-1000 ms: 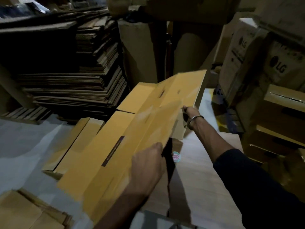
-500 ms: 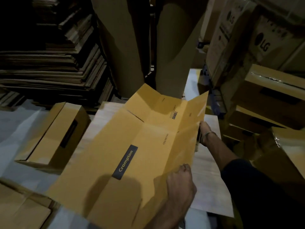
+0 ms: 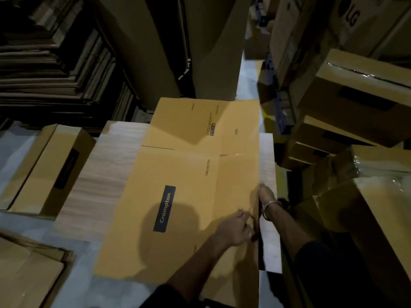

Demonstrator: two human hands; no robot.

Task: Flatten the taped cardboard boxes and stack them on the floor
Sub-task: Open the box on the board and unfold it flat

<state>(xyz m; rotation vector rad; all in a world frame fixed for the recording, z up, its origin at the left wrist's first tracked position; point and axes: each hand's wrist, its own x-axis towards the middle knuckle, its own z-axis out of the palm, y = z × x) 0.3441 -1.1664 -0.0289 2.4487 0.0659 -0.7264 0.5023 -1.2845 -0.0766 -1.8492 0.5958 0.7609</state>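
Both hands pinch flattened box point(image 3: 178, 174) right edge; print: "Crompton", "CEILING FAN"; "LG" carton point(image 3: 364, 21).

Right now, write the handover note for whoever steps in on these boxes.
Left hand and right hand both grip the right edge of the flattened Crompton box, which lies nearly flat over the pale wooden board. Done: this box is opened out. Left: lay it on the flat cardboard pile at lower left, then flatten the still-assembled box on the left and the taped boxes at right.
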